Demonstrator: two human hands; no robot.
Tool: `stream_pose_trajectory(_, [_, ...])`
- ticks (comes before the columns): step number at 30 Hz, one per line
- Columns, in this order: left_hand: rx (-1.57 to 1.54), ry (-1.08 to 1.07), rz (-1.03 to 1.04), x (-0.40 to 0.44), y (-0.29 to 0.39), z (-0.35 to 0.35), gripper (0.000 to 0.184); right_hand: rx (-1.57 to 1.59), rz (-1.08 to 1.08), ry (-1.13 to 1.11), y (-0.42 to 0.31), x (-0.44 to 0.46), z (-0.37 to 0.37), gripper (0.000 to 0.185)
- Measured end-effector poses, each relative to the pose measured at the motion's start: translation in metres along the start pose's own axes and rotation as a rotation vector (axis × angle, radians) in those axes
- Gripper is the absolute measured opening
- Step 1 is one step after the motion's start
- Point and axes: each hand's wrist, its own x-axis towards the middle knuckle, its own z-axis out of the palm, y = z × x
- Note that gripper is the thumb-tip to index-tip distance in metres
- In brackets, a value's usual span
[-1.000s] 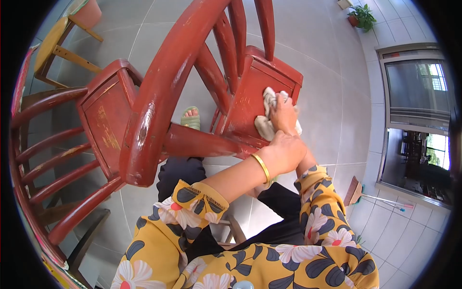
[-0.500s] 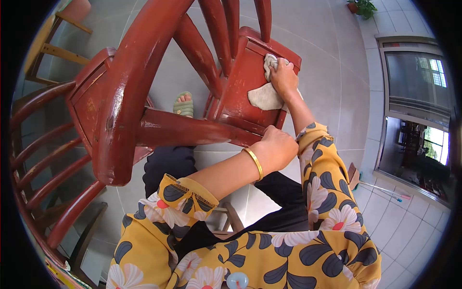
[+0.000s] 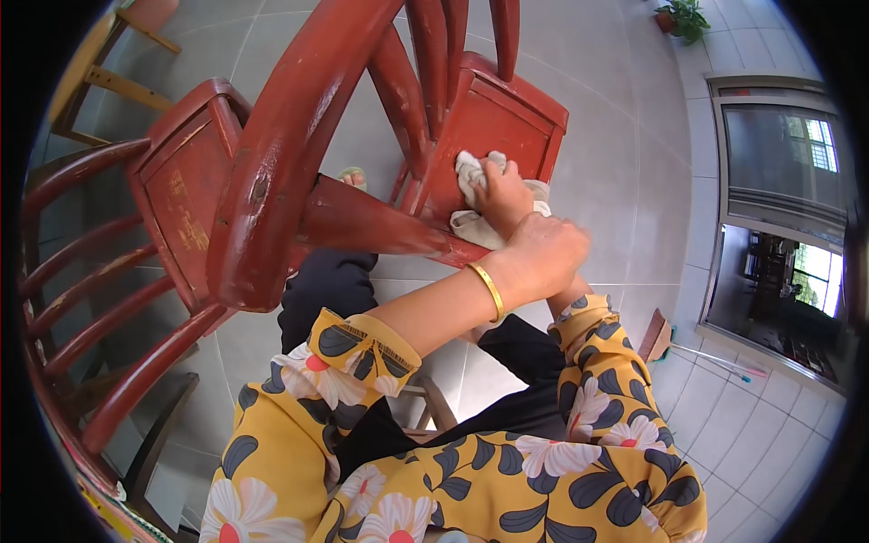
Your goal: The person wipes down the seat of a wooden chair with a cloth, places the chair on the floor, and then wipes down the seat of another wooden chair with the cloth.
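A crumpled off-white cloth [image 3: 472, 174] is bunched under my right hand [image 3: 505, 197], whose fingers close on it against the seat of a red wooden chair [image 3: 502, 118]. More of the cloth spreads beside and below that hand. My left hand [image 3: 543, 258], with a gold bracelet at the wrist, is closed and crosses over my right wrist. Its fingertips are turned away, so whatever it may grip is hidden. The chair's thick curved rail and spindles stand close in front, on the left of the seat.
A second red chair [image 3: 186, 195] with worn paint stands at the left. Farther back is a light wooden stool [image 3: 127, 88]. On the right are a broom [image 3: 657, 337], a glass-fronted cabinet [image 3: 786, 163] and a potted plant [image 3: 686, 20]. My sandalled foot [image 3: 353, 178] rests on the grey tiles.
My right hand has drawn the cloth toward me and left across the seat. My left hand has shifted right, from the seat's near edge to over my right wrist. The view has moved slightly.
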Motion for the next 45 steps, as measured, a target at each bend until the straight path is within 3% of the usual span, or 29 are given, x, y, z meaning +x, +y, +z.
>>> stream_pose_trajectory(4, [-0.056, 0.064, 0.009, 0.004, 0.001, 0.005, 0.005, -0.054, 0.169, 0.105, 0.015, 0.073, 0.000, 0.037])
stream_pose_trajectory(5, [-0.040, 0.171, 0.006, 0.006, 0.000, 0.003, 0.005, -0.060, 0.191, 0.117, 0.017, 0.090, -0.002, 0.035])
stream_pose_trajectory(6, [-0.023, 0.278, 0.000, 0.009, 0.001, -0.002, 0.005, -0.064, 0.212, 0.127, 0.017, 0.100, -0.004, 0.033])
stream_pose_trajectory(9, [-0.138, 0.326, -0.047, 0.015, 0.003, -0.014, 0.007, -0.036, 0.236, 0.169, 0.014, 0.099, -0.004, 0.032])
stream_pose_trajectory(13, [-0.214, 0.413, 0.036, 0.015, 0.002, -0.009, 0.009, 0.022, 0.012, 0.163, -0.012, 0.050, 0.007, 0.038])
stream_pose_trajectory(17, [-0.225, 0.405, 0.047, 0.013, 0.004, -0.004, 0.009, 0.052, -0.105, 0.033, -0.044, -0.007, 0.003, 0.041])
stream_pose_trajectory(20, [-0.230, 0.358, 0.033, 0.010, 0.004, -0.004, 0.010, 0.054, -0.133, -0.006, -0.038, 0.002, 0.002, 0.041])
stream_pose_trajectory(22, [-0.217, 0.333, 0.061, 0.007, 0.005, -0.006, 0.009, 0.024, -0.120, 0.019, -0.031, 0.029, 0.006, 0.040])
stream_pose_trajectory(24, [-0.234, 0.332, 0.050, 0.006, 0.004, -0.006, 0.009, -0.018, 0.084, 0.075, -0.026, 0.066, 0.005, 0.040])
stream_pose_trajectory(27, [-0.180, 0.371, 0.074, 0.012, 0.000, -0.009, 0.010, -0.051, 0.217, 0.099, -0.015, 0.112, 0.005, 0.041])
stream_pose_trajectory(29, [-0.108, 0.413, 0.105, 0.018, -0.003, -0.011, 0.010, -0.045, 0.229, 0.119, -0.014, 0.121, 0.005, 0.041])
stream_pose_trajectory(32, [-0.306, 0.511, 0.024, 0.021, 0.001, -0.017, 0.010, -0.030, 0.265, 0.116, -0.023, 0.108, 0.003, 0.041])
stream_pose_trajectory(39, [-0.347, 0.448, -0.002, 0.016, 0.007, -0.014, 0.012, -0.005, 0.047, 0.005, -0.039, 0.022, 0.011, 0.041])
stream_pose_trajectory(42, [-0.338, 0.435, 0.000, 0.015, 0.005, -0.014, 0.013, -0.012, 0.046, -0.047, -0.043, 0.039, 0.002, 0.042])
stream_pose_trajectory(45, [-0.332, 0.441, 0.010, 0.013, 0.004, -0.012, 0.013, -0.053, 0.203, 0.029, -0.027, 0.085, 0.004, 0.043])
